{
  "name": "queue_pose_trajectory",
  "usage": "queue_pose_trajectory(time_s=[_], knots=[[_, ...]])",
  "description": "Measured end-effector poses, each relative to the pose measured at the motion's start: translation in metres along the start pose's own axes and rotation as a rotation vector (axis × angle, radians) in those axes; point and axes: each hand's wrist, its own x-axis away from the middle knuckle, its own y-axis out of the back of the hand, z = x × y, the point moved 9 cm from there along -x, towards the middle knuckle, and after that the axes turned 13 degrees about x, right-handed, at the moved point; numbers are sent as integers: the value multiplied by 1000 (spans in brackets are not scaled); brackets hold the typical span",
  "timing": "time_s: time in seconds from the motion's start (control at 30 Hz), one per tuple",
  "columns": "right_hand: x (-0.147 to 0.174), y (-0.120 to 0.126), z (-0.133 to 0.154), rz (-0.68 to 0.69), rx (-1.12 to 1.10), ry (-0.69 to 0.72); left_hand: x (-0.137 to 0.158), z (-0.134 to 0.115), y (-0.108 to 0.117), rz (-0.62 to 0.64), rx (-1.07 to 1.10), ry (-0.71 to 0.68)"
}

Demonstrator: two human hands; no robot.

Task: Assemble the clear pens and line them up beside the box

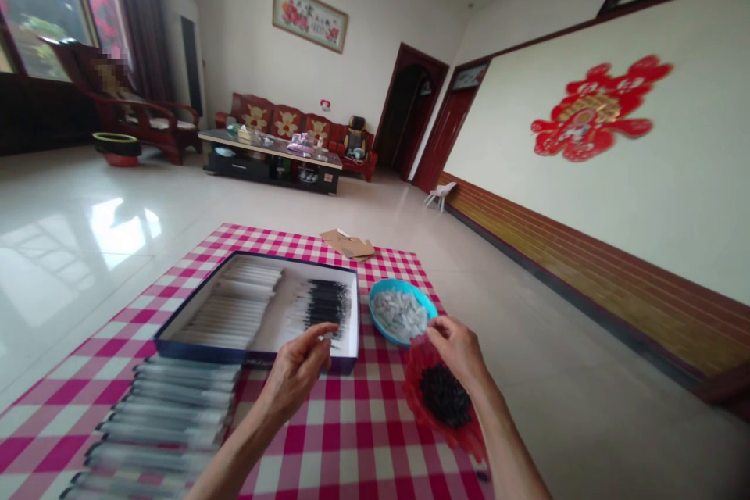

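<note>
My left hand [301,366] is held over the near right corner of the shallow dark-blue box [258,355], thumb and forefinger closed together; anything between them is too small to make out. Inside the box lie a row of whitish translucent tubes [234,305] and a bunch of thin black sticks [328,301], like pen refills. At the near edge of a turquoise bowl [375,322] of small clear pieces [399,312], my right hand [458,345] has its fingertips pinched, with their contents hidden. Under its wrist sits a red bowl [412,387] of small black pieces [442,397].
Several translucent pen-like tubes with black ends [164,414] lie in a stack at the near left. The checked tablecloth [351,437] is pink and white. Brown cardboard pieces [348,244] lie at the far edge. Beyond stand a low table [269,148] and a wooden sofa [287,121].
</note>
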Motion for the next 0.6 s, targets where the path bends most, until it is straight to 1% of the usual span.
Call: queue_pose_trajectory(time_s=[0.1, 0.17, 0.23, 0.3, 0.4, 0.5, 0.6], knots=[[27, -1, 0, 134, 76, 87, -1, 0, 0, -3, 17, 13], [45, -11, -2, 235, 202, 129, 0, 0, -1, -4, 31, 27], [58, -22, -7, 296, 356, 142, 1, -1, -3, -8, 37, 38], [64, -30, -9, 307, 462, 147, 2, -2, -5, -8, 37, 38], [69, -34, -5, 298, 538, 149, 2, -2, -6, -6, 27, 24], [71, -31, -2, 274, 538, 131, 3, -3, -8, 5, 13, 9], [72, -26, -4, 246, 469, 126, 5, -5, -12, 20, -6, 0]])
